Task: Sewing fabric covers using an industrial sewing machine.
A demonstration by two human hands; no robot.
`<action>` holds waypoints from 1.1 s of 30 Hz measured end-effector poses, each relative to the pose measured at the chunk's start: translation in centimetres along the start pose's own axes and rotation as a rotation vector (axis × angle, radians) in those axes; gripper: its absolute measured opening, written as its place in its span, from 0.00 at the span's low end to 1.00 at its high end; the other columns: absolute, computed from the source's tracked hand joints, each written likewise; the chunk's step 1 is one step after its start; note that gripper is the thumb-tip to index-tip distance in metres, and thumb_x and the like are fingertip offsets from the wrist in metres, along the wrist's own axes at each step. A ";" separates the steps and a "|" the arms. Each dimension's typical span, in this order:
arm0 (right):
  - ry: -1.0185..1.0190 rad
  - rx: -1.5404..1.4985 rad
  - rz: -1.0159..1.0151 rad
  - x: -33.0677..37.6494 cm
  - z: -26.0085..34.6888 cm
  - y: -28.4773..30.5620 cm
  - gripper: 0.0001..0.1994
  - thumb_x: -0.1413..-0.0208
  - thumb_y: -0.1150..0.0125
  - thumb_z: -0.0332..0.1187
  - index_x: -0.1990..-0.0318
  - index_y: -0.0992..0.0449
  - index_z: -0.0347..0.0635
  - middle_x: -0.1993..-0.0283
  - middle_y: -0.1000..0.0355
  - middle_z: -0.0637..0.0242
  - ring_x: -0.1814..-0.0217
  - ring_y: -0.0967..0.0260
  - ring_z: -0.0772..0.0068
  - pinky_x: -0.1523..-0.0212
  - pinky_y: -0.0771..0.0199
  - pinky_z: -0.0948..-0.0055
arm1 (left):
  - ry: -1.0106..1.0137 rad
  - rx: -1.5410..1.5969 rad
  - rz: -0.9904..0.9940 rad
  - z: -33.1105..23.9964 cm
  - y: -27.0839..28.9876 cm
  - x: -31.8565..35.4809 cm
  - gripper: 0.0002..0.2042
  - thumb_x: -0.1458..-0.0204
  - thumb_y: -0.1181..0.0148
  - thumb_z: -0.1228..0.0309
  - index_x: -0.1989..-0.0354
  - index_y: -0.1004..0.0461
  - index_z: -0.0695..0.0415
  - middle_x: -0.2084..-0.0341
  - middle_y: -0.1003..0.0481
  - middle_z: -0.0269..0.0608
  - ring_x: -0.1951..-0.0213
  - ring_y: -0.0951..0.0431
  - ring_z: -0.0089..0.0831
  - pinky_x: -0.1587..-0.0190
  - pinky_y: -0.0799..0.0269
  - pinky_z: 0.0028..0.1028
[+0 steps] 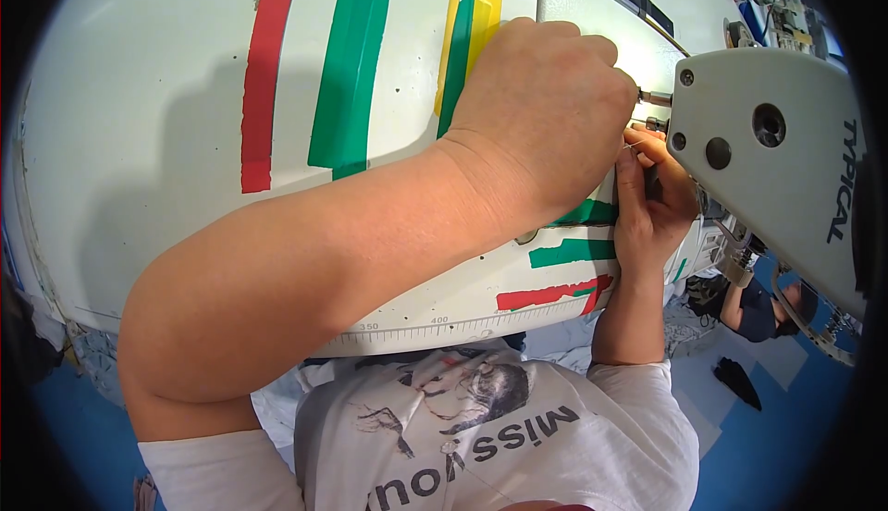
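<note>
Pinching thread (pixel 635 147) at needle (pixel 653 98), both hands closed: left (pixel 546 113) above, right (pixel 652 210) below | machine head (pixel 768 155) just beside | risk: needle prick, thread slipping from fingertips (pixel 627 161).

**White worktable over a blue floor**

A white table (pixel 148 141) fills most of the view, its surface brightly lit and speckled with small dark marks. Strips of red tape (pixel 264 76), green tape (pixel 350 76) and yellow tape (pixel 472 12) run across it, and a printed ruler scale (pixel 416 326) follows its near edge. A blue floor (pixel 786 418) shows below on the right, with pale fabric scraps (pixel 689 331) lying near the table. Clutter sits at the far right corner.
</note>
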State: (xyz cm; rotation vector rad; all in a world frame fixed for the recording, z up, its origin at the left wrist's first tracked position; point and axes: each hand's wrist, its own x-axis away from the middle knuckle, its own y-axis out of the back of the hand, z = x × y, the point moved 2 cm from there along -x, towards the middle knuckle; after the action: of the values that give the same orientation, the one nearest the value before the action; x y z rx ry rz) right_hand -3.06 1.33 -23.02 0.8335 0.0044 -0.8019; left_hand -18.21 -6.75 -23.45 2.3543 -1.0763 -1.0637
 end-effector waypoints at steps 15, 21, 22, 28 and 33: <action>-0.022 -0.005 0.005 0.0 0.0 0.0 0.07 0.46 0.43 0.21 0.60 0.24 0.33 0.58 0.26 0.63 0.64 0.35 0.82 0.61 0.35 0.84 | 0.007 -0.010 0.042 -0.1 -0.1 0.0 0.03 0.61 0.43 0.74 0.83 0.27 0.57 0.82 0.31 0.37 0.73 0.28 0.36 0.69 0.35 0.35; -0.030 0.005 0.018 0.0 0.0 0.0 0.07 0.46 0.43 0.22 0.59 0.24 0.32 0.58 0.26 0.63 0.63 0.35 0.82 0.60 0.35 0.83 | 0.016 0.019 0.034 0.0 0.5 -0.1 0.03 0.62 0.43 0.75 0.83 0.27 0.57 0.82 0.31 0.37 0.74 0.28 0.36 0.69 0.35 0.34; -0.024 0.023 0.024 0.0 -0.1 0.0 0.07 0.45 0.43 0.22 0.59 0.24 0.32 0.57 0.26 0.63 0.63 0.35 0.81 0.59 0.35 0.83 | 0.028 -0.016 0.115 -0.1 0.4 -0.1 0.03 0.60 0.42 0.72 0.80 0.24 0.54 0.79 0.28 0.36 0.70 0.26 0.34 0.66 0.34 0.32; -0.019 -0.012 0.036 0.1 -0.2 0.0 0.08 0.45 0.43 0.22 0.59 0.25 0.29 0.57 0.27 0.61 0.61 0.35 0.80 0.56 0.35 0.82 | 0.042 -0.052 0.175 -0.1 0.5 -0.2 0.04 0.59 0.41 0.69 0.78 0.21 0.52 0.76 0.26 0.35 0.67 0.25 0.31 0.64 0.33 0.29; -0.035 -0.024 0.035 0.1 -0.3 0.1 0.08 0.45 0.43 0.22 0.59 0.26 0.29 0.57 0.27 0.61 0.62 0.35 0.80 0.57 0.35 0.82 | 0.039 -0.055 0.175 -0.1 0.4 -0.3 0.04 0.60 0.41 0.68 0.79 0.21 0.52 0.77 0.25 0.34 0.67 0.24 0.31 0.64 0.33 0.29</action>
State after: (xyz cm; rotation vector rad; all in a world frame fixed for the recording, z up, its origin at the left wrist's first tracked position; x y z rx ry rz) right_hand -2.83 1.45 -23.20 0.7946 -0.0320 -0.7819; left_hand -18.40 -6.82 -23.01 2.1828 -1.1983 -0.9675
